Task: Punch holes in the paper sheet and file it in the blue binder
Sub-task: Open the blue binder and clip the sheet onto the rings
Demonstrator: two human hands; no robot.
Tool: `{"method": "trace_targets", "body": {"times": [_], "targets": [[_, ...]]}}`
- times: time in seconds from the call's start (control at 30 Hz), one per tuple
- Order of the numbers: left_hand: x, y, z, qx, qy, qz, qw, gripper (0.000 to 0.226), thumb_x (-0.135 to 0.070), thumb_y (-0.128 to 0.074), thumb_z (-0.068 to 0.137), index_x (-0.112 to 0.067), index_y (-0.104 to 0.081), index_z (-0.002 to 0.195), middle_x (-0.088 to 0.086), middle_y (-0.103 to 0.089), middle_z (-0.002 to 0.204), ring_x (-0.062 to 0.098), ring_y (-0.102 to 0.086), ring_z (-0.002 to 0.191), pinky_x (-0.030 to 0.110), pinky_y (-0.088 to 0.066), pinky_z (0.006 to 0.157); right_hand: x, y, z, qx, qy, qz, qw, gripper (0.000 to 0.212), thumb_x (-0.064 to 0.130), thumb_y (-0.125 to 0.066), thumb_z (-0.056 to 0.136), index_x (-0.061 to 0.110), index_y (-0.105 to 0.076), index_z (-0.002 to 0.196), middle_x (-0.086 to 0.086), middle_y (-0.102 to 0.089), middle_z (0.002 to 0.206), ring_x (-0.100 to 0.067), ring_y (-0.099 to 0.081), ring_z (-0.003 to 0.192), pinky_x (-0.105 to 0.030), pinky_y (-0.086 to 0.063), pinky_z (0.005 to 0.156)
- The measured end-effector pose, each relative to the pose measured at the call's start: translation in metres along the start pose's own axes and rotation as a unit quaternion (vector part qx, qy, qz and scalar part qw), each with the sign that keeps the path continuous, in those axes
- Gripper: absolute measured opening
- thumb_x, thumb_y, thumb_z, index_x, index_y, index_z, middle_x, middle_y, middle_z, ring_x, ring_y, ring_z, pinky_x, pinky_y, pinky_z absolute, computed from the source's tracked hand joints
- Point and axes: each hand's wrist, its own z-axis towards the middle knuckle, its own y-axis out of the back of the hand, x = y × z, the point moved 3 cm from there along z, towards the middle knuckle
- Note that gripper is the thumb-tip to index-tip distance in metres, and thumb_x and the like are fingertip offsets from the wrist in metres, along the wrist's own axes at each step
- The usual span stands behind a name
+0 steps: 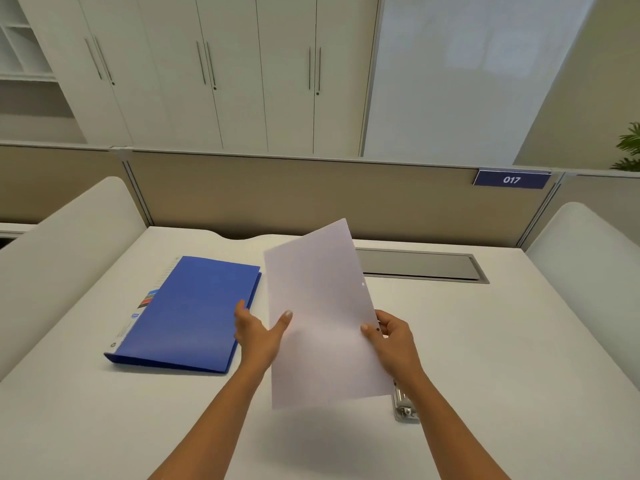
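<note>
A tabletop with a blue binder and a held-up paper sheet.
The binder lies closed. The sheet is in the air just right of it. The right hand pinches its edge; the left hand is spread, thumb touching it.

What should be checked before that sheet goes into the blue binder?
1. Holes punched: ok, two show near the right edge of the paper sheet.
2. Grip: ok, the right hand pinches that edge; the left hand is open, its thumb touching the left edge.
3. Cover of the blue binder open: not ok, it lies closed on the desk.
4. Rings ready: cannot tell, hidden inside.
5. Path clear of the hole punch: ok, it sits by the right forearm, away from the binder.
</note>
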Motion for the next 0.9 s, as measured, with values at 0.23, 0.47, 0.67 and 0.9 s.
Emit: {"method": "trace_targets", "body": {"times": [0.23, 0.47, 0.67, 0.9], "targets": [[-0.045, -0.039, -0.04, 0.198, -0.054, 0.027, 0.978, 0.082, -0.065, -0.048, 0.079, -0.035, -0.017, 0.149, -0.006, -0.035, 0.149, 0.021, -0.045, 0.127, 0.044, -0.043, 0.1, 0.023, -0.031, -0.016, -0.07, 0.148, -0.134, 0.977, 0.028, 0.012, -0.049, 0.096, 0.023, -0.067, 0.114, 0.023, -0.068, 0.093, 0.006, -0.064, 0.076, -0.004, -0.047, 0.067], [-0.055, -0.037, -0.042, 0.134, -0.004, -0.037, 0.99, 0.053, -0.056, -0.04, 0.092, -0.021, -0.045, 0.131, 0.002, -0.055, 0.133, 0.022, -0.054, 0.119, 0.039, -0.046, 0.104, 0.03, -0.077, -0.035, -0.048, 0.323, -0.35, 0.878, 0.042, 0.007, -0.073, 0.079, 0.017, -0.064, 0.12, 0.006, -0.074, 0.098, -0.007, -0.063, 0.053, -0.01, -0.045, 0.05], [-0.054, -0.01, -0.031, 0.15, 0.014, -0.089, 0.985, 0.047, -0.04, -0.037, 0.101, -0.014, -0.037, 0.14, -0.006, -0.047, 0.12, 0.011, -0.045, 0.109, 0.026, -0.039, 0.091, 0.033, -0.084, -0.039, 0.01, 0.277, -0.342, 0.898, 0.047, 0.046, -0.062, 0.082, 0.04, -0.055, 0.128, 0.028, -0.061, 0.121, 0.005, -0.066, 0.092, -0.016, -0.055, 0.074], [-0.057, 0.024, -0.008, 0.248, 0.012, -0.087, 0.965, 0.029, -0.037, -0.046, 0.098, -0.02, -0.059, 0.118, -0.005, -0.069, 0.11, 0.013, -0.065, 0.101, 0.026, -0.052, 0.08, 0.014, -0.051, 0.004, 0.049, 0.008, -0.046, 0.998, 0.06, 0.064, -0.056, 0.079, 0.039, -0.047, 0.133, 0.014, -0.052, 0.138, -0.007, -0.048, 0.126, -0.027, -0.036, 0.104]]}}
